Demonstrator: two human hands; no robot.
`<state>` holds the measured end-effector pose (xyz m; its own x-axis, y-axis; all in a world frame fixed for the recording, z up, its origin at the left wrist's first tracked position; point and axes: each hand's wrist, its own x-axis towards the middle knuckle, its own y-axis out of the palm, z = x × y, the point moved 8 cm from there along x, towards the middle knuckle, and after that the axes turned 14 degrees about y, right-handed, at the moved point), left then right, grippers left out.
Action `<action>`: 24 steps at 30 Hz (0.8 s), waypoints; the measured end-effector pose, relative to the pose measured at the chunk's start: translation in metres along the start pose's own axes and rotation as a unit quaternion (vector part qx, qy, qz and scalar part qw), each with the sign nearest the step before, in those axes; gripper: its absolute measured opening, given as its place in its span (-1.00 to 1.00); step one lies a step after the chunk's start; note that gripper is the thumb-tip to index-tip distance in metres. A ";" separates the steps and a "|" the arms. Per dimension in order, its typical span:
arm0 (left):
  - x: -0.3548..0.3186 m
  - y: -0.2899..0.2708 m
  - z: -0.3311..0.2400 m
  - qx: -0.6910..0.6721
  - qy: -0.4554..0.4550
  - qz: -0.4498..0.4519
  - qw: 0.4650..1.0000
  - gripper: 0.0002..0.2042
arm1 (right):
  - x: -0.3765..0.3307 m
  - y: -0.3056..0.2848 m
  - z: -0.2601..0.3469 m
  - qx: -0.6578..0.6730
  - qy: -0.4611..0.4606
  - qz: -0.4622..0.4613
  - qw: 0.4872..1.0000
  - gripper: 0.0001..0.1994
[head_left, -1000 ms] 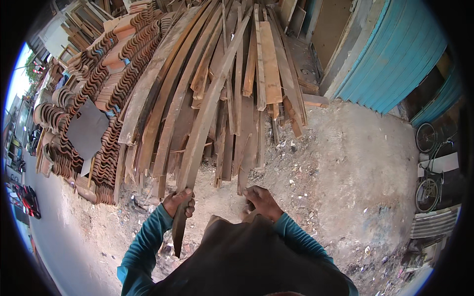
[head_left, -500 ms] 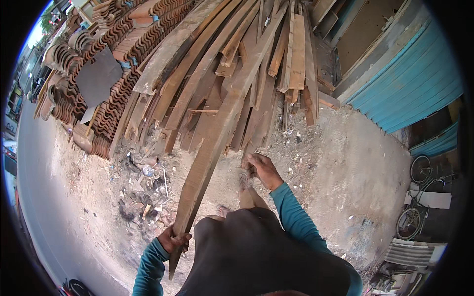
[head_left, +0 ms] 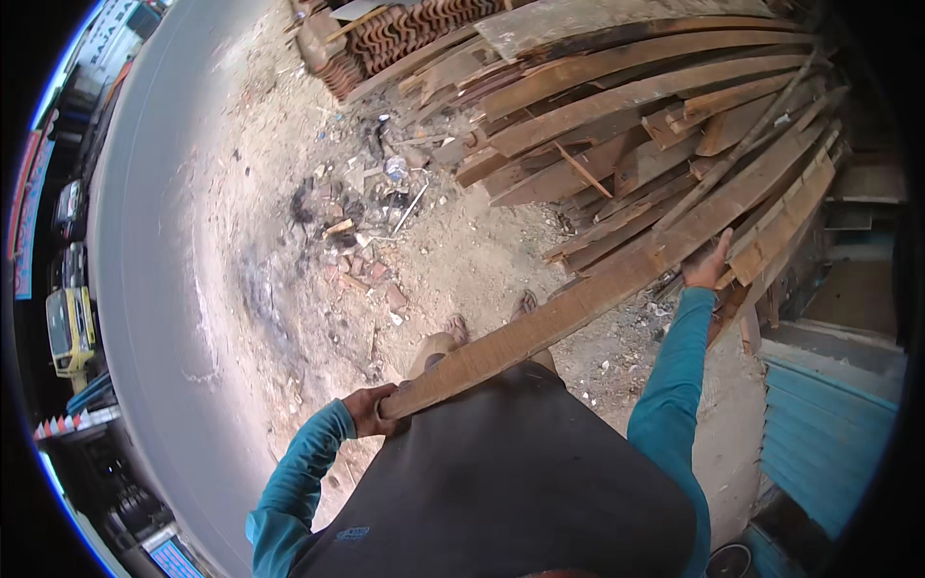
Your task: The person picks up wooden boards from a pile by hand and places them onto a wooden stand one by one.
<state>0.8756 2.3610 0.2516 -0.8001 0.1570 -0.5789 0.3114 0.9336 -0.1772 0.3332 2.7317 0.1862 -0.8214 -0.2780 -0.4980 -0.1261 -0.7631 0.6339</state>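
A long brown wooden plank runs from my waist up toward the leaning stack of planks. My left hand grips the near end of this plank beside my dark shirt. My right hand is stretched out far ahead and holds the same plank further up, where it meets the stack. Both sleeves are teal. My sandalled feet show under the plank on sandy ground.
Rubble and litter lie on the sand ahead left. Stacked roof tiles sit at the top. A paved road with parked vehicles curves along the left. A blue corrugated wall stands at the right.
My view has swung left, so the plank stack now lies to the right. My right hand moved from near my body out onto the plank by the stack. My left hand kept its hold.
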 end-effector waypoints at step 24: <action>-0.198 -0.030 0.233 0.277 -0.067 -0.346 0.894 -0.75 | -0.155 0.086 -0.243 0.027 0.058 -0.038 0.997 -0.45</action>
<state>1.1441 2.2270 0.1857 -0.8422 -0.4717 -0.2610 0.0003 0.4837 -0.8752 0.5849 2.5675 0.1739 -0.7386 -0.2888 -0.6092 -0.2175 -0.7532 0.6208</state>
